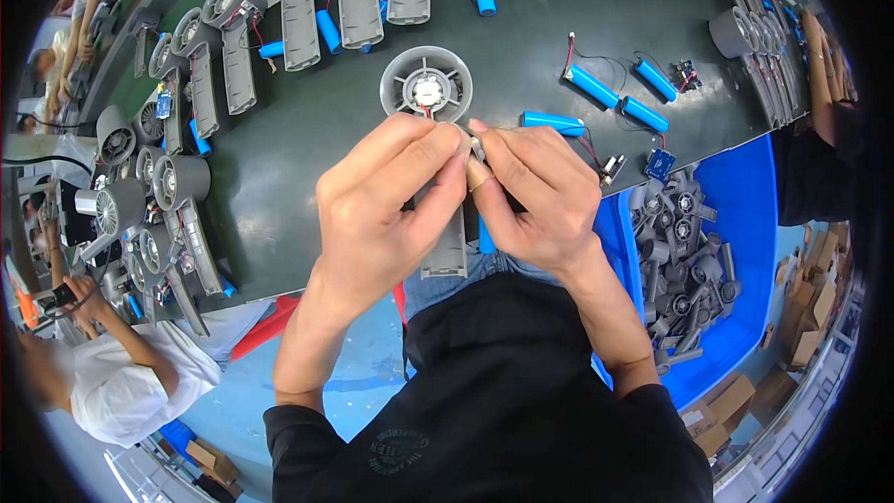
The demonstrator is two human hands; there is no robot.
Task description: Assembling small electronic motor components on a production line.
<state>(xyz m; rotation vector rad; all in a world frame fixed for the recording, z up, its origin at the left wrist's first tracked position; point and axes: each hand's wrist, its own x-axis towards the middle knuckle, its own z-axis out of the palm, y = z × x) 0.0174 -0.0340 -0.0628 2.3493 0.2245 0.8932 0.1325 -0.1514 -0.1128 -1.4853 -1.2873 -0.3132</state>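
My left hand (396, 186) and my right hand (540, 191) meet fingertip to fingertip, both closed in a pinch. A small pale piece shows between the fingertips; its kind is too small to tell. Directly beneath lies a grey handheld fan housing (387, 86), its round head beyond my fingers and its open handle (445, 256) running toward me. Red wire leaves the white-centred motor (427, 91) and disappears under my left fingers. Part of a blue cylindrical battery (486, 237) shows below my right hand. A tan band wraps one right fingertip.
Blue batteries (592, 88) with wires and a blue circuit board (660, 164) lie on the dark green table (307, 121). Several grey fan housings (300, 23) line the far and left sides. A blue bin (745, 251) of grey parts stands right. A co-worker (140, 377) sits left.
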